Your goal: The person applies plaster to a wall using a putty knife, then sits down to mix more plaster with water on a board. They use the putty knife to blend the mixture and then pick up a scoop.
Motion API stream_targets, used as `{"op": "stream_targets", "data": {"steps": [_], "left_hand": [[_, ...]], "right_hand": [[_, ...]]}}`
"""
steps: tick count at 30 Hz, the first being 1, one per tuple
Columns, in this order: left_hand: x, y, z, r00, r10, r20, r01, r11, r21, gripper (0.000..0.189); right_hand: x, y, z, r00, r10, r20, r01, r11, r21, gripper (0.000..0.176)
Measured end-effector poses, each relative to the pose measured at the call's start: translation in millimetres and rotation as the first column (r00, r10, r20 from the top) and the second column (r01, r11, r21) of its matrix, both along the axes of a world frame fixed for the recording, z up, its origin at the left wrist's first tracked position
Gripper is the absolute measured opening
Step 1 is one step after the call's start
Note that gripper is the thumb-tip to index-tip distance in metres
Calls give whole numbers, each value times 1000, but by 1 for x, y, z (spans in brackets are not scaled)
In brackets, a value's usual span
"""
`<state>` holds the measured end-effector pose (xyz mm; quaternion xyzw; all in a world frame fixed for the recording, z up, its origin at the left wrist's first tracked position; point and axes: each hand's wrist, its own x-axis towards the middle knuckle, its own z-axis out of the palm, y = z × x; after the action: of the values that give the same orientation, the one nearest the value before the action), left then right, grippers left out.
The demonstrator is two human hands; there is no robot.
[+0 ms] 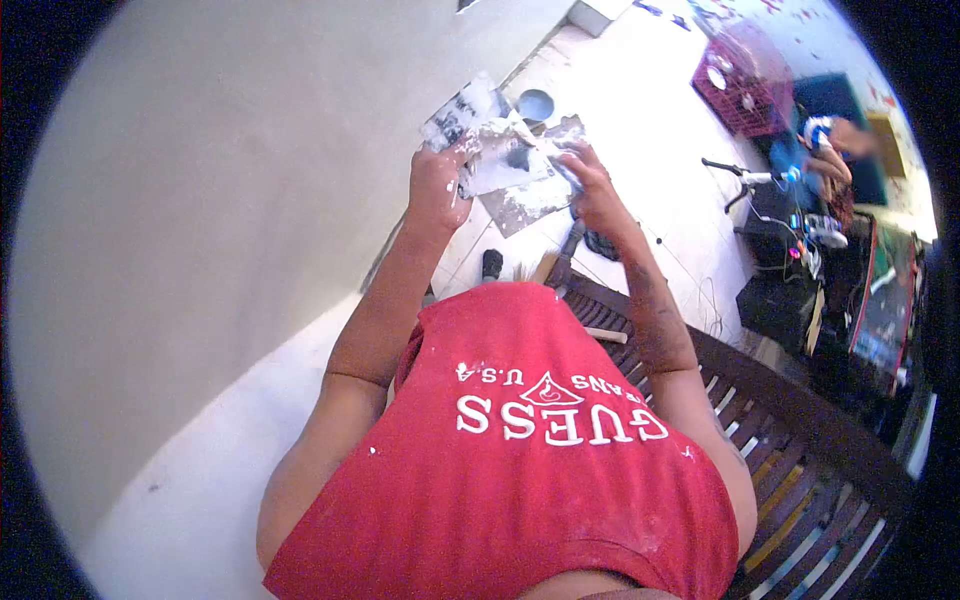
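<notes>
In front of my chest, both hands hold flat, thin pieces smeared with thick white paste that looks like putty. My left hand (442,187) is closed on a paste-covered flat plate (462,115), its thumb over the near edge. My right hand (600,198) is closed on a flat scraper (525,203), also caked with white. The flat pieces overlap between my hands, so their exact borders and handles are hard to make out. Just beyond them is a round bowl (535,105) with a grey-blue inside.
A plain wall (220,180) rises close on my left. Beside me runs a dark slatted bench (770,440) with a light stick (606,335) on it. To the right are a purple crate (740,85), a seated person (830,165), and a black box (770,300) with cables.
</notes>
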<state>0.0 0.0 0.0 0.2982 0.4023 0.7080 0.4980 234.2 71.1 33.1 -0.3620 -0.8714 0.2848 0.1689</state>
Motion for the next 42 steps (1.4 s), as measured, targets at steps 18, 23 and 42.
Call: {"op": "stream_targets", "data": {"steps": [18,23,42], "left_hand": [[23,11,59,917,252,-308,-379,786,-488,11],[20,14,73,937,154,-315,-330,688,-647,14],[-25,-100,32,985,-92,146,169,683,-711,28]], "right_hand": [[-48,21,102,926,363,102,-354,930,-98,51],[-39,4,114,888,418,191,-390,905,-168,57],[-43,11,300,369,-485,-793,-140,815,-563,57]]}}
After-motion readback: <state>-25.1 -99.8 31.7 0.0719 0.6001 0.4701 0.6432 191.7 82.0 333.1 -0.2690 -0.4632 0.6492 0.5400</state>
